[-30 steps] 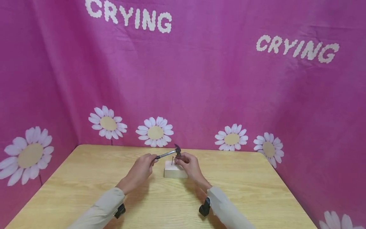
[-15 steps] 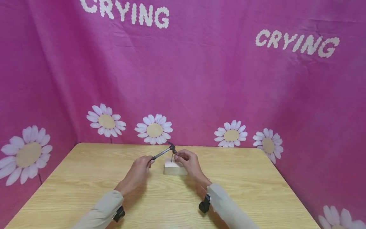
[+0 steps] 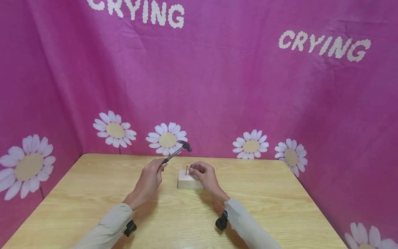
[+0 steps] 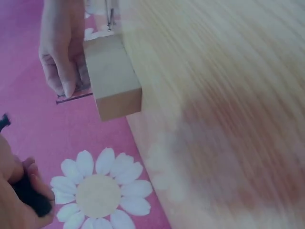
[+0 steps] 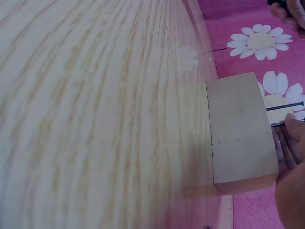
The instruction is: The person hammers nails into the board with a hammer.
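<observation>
A pale wooden block (image 3: 190,185) lies on the table with one nail (image 3: 186,170) standing upright in its top. Beside that nail, my right hand (image 3: 206,176) pinches a second nail (image 5: 278,125) between thumb and finger, its point end at the block's top face. My left hand (image 3: 149,176) grips a claw hammer (image 3: 186,146) by its dark handle. The hammer's head is raised above and behind the block, apart from both nails. In the left wrist view the grip end of the handle (image 4: 35,196) pokes out of the left fist.
The wood-grain table (image 3: 174,218) ends at a back edge just beyond the block. A pink curtain (image 3: 214,86) with daisies and lettering hangs around it. Thin metal pieces (image 4: 109,21) show past the block in the left wrist view. Black wrist cameras (image 3: 221,221) hang below both sleeves.
The hammer was low beside the right fingers, tipped down over the nails, and has been lifted up and back. The right hand keeps its pinch on the nail at the block.
</observation>
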`<state>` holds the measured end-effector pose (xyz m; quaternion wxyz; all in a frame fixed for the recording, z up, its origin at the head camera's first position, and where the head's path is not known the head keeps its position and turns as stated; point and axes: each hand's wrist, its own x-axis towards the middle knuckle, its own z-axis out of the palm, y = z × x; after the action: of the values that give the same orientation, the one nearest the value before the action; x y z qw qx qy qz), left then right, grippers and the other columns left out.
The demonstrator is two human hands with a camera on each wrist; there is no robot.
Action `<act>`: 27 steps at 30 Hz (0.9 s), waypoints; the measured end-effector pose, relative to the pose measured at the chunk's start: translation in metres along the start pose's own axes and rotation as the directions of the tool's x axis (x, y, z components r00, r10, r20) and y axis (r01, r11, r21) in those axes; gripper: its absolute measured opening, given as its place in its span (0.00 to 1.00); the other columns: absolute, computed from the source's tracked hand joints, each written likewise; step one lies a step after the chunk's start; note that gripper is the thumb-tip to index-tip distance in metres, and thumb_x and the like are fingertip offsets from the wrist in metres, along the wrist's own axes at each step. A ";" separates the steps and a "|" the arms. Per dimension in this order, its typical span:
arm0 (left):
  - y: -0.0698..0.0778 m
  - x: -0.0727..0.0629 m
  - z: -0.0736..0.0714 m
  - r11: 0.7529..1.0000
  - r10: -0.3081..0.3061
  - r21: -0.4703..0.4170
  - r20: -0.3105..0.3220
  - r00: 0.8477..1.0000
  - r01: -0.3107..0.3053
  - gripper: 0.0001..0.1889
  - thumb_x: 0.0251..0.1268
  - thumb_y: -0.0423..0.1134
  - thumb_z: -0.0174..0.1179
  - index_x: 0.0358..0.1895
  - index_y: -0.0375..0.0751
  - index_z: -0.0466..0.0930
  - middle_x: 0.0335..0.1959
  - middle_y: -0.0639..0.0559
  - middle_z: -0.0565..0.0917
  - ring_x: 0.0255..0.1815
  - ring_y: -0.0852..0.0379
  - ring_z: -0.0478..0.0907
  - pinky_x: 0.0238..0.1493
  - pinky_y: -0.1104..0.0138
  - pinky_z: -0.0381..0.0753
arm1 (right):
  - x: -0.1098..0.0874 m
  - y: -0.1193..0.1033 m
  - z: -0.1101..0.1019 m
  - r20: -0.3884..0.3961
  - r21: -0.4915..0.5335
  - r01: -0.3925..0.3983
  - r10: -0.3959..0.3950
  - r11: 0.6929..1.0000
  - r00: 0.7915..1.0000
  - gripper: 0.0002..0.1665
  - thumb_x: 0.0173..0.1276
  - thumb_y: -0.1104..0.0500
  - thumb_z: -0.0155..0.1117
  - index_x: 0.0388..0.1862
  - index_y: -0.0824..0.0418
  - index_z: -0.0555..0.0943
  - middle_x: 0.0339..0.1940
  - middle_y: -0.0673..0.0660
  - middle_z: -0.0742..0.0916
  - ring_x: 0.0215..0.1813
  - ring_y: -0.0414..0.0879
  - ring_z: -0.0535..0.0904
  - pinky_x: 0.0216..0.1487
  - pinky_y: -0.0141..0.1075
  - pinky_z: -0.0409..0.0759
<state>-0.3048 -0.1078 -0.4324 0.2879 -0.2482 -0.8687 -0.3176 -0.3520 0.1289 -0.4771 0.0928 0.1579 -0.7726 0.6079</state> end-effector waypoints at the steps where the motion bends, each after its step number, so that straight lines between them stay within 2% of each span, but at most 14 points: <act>1: 0.000 0.001 -0.001 1.000 -0.008 -0.007 0.019 1.000 0.008 0.03 0.71 0.22 0.61 0.41 0.28 0.83 0.28 0.46 0.81 0.29 0.56 0.76 0.31 0.62 0.81 | 0.001 0.000 0.000 -0.005 -0.001 0.000 0.000 1.000 1.000 0.08 0.73 0.65 0.70 0.46 0.69 0.87 0.42 0.65 0.91 0.40 0.35 0.84 0.46 0.26 0.80; 5: 0.000 0.005 -0.005 0.998 -0.050 0.028 0.111 0.993 0.047 0.03 0.71 0.23 0.62 0.39 0.30 0.83 0.26 0.49 0.79 0.28 0.58 0.73 0.30 0.64 0.78 | 0.002 0.000 0.001 -0.009 0.012 0.003 -0.003 1.000 1.000 0.08 0.72 0.66 0.70 0.46 0.69 0.87 0.43 0.66 0.91 0.40 0.36 0.84 0.45 0.25 0.80; 9: 0.002 0.005 -0.007 0.997 -0.071 0.010 0.072 0.995 0.071 0.03 0.72 0.22 0.61 0.40 0.29 0.83 0.27 0.46 0.79 0.28 0.55 0.74 0.31 0.61 0.79 | 0.001 0.002 0.003 -0.008 0.016 0.011 -0.011 1.000 1.000 0.08 0.71 0.68 0.70 0.46 0.71 0.86 0.44 0.68 0.90 0.41 0.42 0.86 0.44 0.25 0.80; 14: 0.004 0.002 -0.003 0.995 -0.096 0.027 0.160 0.983 0.093 0.04 0.72 0.23 0.62 0.36 0.31 0.83 0.24 0.50 0.77 0.26 0.58 0.71 0.30 0.65 0.77 | 0.001 0.001 0.002 -0.001 0.041 0.014 -0.014 0.999 1.000 0.07 0.71 0.70 0.69 0.46 0.73 0.86 0.44 0.70 0.90 0.41 0.44 0.88 0.45 0.26 0.82; 18: 0.002 -0.002 -0.004 0.980 -0.177 -0.070 0.145 0.973 0.189 0.08 0.75 0.25 0.58 0.34 0.34 0.81 0.24 0.48 0.78 0.26 0.58 0.70 0.30 0.66 0.73 | 0.000 -0.004 -0.003 0.033 0.009 0.017 -0.017 1.000 0.999 0.08 0.71 0.69 0.69 0.48 0.71 0.86 0.44 0.68 0.91 0.41 0.40 0.87 0.46 0.26 0.82; 19: 0.002 -0.002 -0.006 0.966 -0.216 -0.112 0.154 0.964 0.234 0.08 0.77 0.26 0.57 0.35 0.34 0.81 0.25 0.47 0.78 0.26 0.58 0.70 0.30 0.66 0.72 | -0.001 -0.006 -0.005 0.029 -0.004 0.028 -0.028 1.000 0.999 0.08 0.71 0.69 0.69 0.48 0.71 0.86 0.44 0.68 0.90 0.41 0.42 0.87 0.46 0.26 0.82; 21: 0.001 -0.003 -0.009 0.923 -0.296 -0.193 0.195 0.935 0.332 0.09 0.79 0.27 0.55 0.37 0.32 0.82 0.26 0.46 0.80 0.26 0.57 0.71 0.29 0.67 0.71 | -0.002 -0.011 -0.010 0.017 -0.028 0.043 -0.042 0.999 0.999 0.10 0.71 0.70 0.68 0.49 0.73 0.86 0.44 0.69 0.90 0.43 0.49 0.88 0.46 0.27 0.82; 24: 0.000 -0.006 -0.015 0.846 -0.388 -0.265 0.287 0.876 0.462 0.11 0.82 0.30 0.51 0.42 0.29 0.83 0.29 0.43 0.80 0.28 0.57 0.72 0.28 0.69 0.69 | -0.003 -0.017 -0.023 0.001 -0.091 0.072 -0.072 0.993 0.997 0.10 0.73 0.68 0.68 0.50 0.72 0.86 0.44 0.67 0.90 0.44 0.53 0.88 0.47 0.30 0.83; 25: -0.001 -0.007 -0.016 0.829 -0.404 -0.277 0.305 0.863 0.486 0.11 0.83 0.30 0.51 0.44 0.28 0.83 0.29 0.43 0.80 0.28 0.57 0.72 0.27 0.70 0.69 | -0.003 -0.018 -0.028 0.006 -0.107 0.078 -0.078 0.991 0.997 0.11 0.73 0.67 0.68 0.50 0.72 0.85 0.44 0.67 0.90 0.44 0.55 0.88 0.47 0.32 0.85; 27: -0.003 -0.009 -0.016 0.810 -0.410 -0.298 0.330 0.850 0.506 0.12 0.83 0.29 0.50 0.46 0.26 0.83 0.29 0.44 0.80 0.29 0.57 0.73 0.27 0.71 0.69 | -0.003 -0.019 -0.040 0.034 -0.142 0.081 -0.077 0.986 0.996 0.11 0.75 0.65 0.67 0.51 0.71 0.85 0.45 0.68 0.90 0.44 0.56 0.87 0.47 0.40 0.87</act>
<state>-0.2947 -0.1235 -0.4294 0.0375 -0.1181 -0.8552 -0.5034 -0.3449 0.1640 -0.4514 0.1172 0.1899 -0.8087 0.5443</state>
